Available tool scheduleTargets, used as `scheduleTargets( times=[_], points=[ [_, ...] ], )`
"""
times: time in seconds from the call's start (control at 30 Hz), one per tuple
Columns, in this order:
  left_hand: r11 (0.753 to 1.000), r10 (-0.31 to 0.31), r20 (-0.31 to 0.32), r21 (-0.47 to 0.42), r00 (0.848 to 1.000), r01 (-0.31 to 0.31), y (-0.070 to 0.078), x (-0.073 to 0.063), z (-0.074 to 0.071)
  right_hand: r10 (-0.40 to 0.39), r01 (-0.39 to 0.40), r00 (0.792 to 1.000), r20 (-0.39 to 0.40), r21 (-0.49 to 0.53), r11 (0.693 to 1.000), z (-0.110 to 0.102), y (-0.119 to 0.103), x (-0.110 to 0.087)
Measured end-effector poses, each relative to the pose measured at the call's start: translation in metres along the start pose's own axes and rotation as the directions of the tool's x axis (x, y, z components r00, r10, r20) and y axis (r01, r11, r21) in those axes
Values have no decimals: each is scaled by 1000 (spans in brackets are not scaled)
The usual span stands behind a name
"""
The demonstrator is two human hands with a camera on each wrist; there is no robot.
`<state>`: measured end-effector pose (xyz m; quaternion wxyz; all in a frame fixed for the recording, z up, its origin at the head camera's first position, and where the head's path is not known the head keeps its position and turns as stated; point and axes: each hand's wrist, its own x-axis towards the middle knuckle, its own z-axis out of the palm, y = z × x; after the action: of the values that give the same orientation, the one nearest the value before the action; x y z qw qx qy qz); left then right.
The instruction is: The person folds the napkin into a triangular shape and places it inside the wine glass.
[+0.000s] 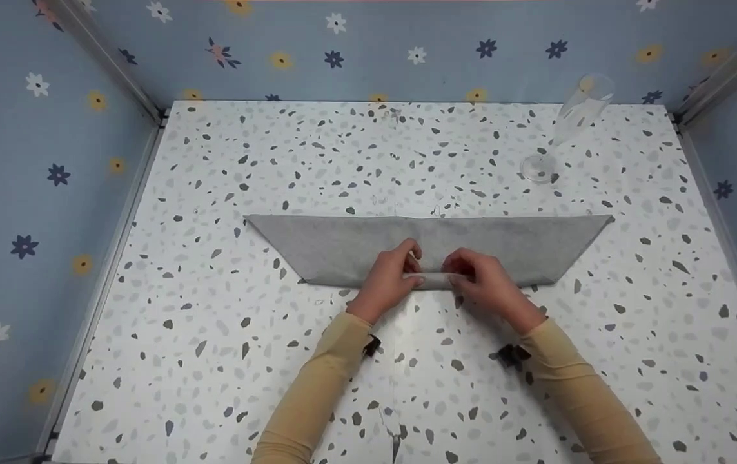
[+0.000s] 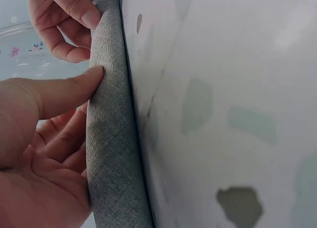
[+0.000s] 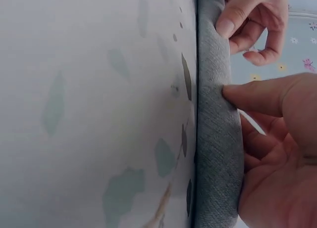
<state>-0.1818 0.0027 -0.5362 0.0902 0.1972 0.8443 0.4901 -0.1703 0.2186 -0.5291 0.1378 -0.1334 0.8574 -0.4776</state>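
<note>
As 2 hands pinch grey cloth, clear vessel, back right

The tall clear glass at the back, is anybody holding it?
No, the tall clear glass stands on the table, away from the left hand and right hand, which both grip the gray cloth.

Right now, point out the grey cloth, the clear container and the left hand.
Grey cloth (image 1: 431, 241), head view: its flat middle, near the far edge.
Clear container (image 1: 581, 108), head view: its see-through side wall.
Left hand (image 1: 386, 278), head view: the back of the hand.
</note>
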Motion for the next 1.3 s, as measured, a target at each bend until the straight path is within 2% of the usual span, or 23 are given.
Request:
scheduleTargets(
  times=[0.1,0.17,0.27,0.33,0.43,0.53,0.73,0.8,1.03,1.3],
  points=[
    [1000,-24,-23,-5,999,24,0,1,1,-74,70,995,-73,-67,995,3,-1,-1],
    [999,-42,-34,-9,999,42,1,1,1,-143,130,983,-111,-118,984,5,-1,-3],
    [997,-70,-41,-16,997,69,2,1,0,-241,212,962,-128,-204,956,7,-1,-8],
    [996,-83,-42,-23,996,82,3,1,-1,-267,237,956,-118,-221,946,7,-1,-11],
    [996,-89,-47,-21,995,88,5,1,-1,-240,217,966,-94,-205,955,6,1,-13],
    [998,-69,-58,-3,996,69,6,2,0,-188,173,979,-73,-173,970,3,2,-11],
    [999,49,-24,15,999,-48,10,3,4,-131,122,990,-49,-159,980,1,5,-7],
    [997,71,-12,24,997,-71,10,2,5,-126,115,991,-52,-169,979,0,6,-5],
    [992,57,-23,115,998,-54,9,-1,5,-122,109,990,-64,-178,978,1,5,-3],
    [974,88,-31,211,996,-79,10,-1,6,-118,98,991,-65,-253,963,2,4,-1]
  ],
)
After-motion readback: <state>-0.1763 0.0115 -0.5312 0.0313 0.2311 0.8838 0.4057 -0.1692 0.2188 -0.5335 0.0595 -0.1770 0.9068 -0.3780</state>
